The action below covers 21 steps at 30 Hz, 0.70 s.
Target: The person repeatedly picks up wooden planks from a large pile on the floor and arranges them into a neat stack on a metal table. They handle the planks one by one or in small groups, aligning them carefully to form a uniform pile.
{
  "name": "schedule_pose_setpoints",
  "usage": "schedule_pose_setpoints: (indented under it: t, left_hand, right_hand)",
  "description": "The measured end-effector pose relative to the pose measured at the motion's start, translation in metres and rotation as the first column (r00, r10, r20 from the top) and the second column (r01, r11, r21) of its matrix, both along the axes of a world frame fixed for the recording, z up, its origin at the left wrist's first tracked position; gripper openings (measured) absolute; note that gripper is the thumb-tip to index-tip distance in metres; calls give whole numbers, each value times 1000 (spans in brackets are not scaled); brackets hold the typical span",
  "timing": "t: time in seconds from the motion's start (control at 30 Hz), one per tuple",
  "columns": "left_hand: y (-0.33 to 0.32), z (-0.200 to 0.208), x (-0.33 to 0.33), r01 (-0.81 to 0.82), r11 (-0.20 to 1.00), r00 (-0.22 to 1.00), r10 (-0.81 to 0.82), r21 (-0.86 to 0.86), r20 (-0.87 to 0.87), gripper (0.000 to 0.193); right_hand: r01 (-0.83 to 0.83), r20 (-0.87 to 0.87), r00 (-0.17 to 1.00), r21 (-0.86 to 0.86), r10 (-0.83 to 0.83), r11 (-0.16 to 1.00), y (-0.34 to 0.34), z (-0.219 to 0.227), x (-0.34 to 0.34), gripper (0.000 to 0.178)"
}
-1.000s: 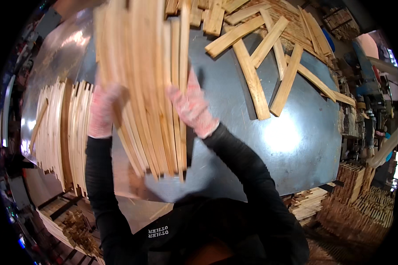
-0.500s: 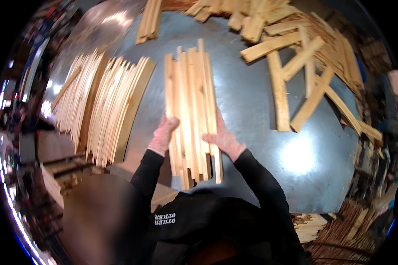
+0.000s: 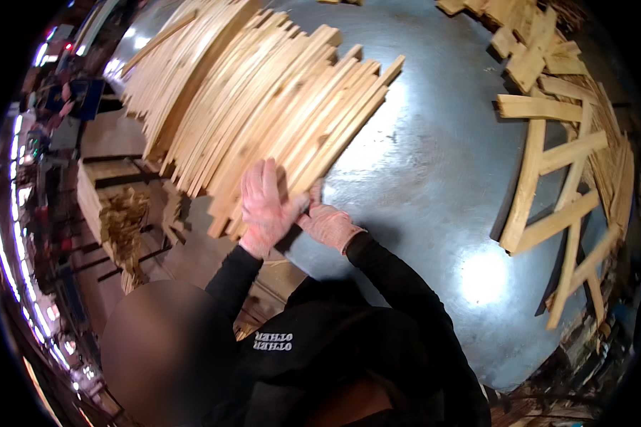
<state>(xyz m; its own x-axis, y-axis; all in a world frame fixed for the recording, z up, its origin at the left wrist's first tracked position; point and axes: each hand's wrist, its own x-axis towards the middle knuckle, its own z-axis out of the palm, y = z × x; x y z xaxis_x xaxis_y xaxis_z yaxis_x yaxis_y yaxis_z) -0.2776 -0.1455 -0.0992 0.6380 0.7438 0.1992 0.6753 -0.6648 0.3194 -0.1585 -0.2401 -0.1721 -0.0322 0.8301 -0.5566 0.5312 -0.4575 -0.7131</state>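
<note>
Sticks [image 3: 303, 121] lay packed on the bench [image 3: 420, 213], seemingly braced by the flat, open left hand [image 3: 263, 210]; the grip of the right hand [image 3: 331, 225] was unclear.

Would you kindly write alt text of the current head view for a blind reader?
A gloved left hand lies over the near part of a row of wooden strips, the gloved right hand close beside it. The row lies left on a shiny grey table, loose boards criss-crossed at right.

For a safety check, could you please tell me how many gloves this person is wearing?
2: one on the left hand, over the wooden strips; one on the right hand, by their right edge.
</note>
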Motion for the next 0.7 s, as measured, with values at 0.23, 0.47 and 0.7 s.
schedule_pose_setpoints:
  t: [0.23,0.47,0.7]
  left_hand:
    - [0,-59,-24,61,998,880,-69,-34,-469,98]
    - [-32,-31,58,201,976,979,-202,-86,-4,84]
    - [-118,-66,243,467,756,883,-369,-459,290,75]
  right_hand:
    - [152,666,579,479,-471,865,4,14,249,48]
    - [27,929,121,348,-348,937,-43,-21,480,45]
    - [-424,744,536,646,-398,635,-86,100,363,29]
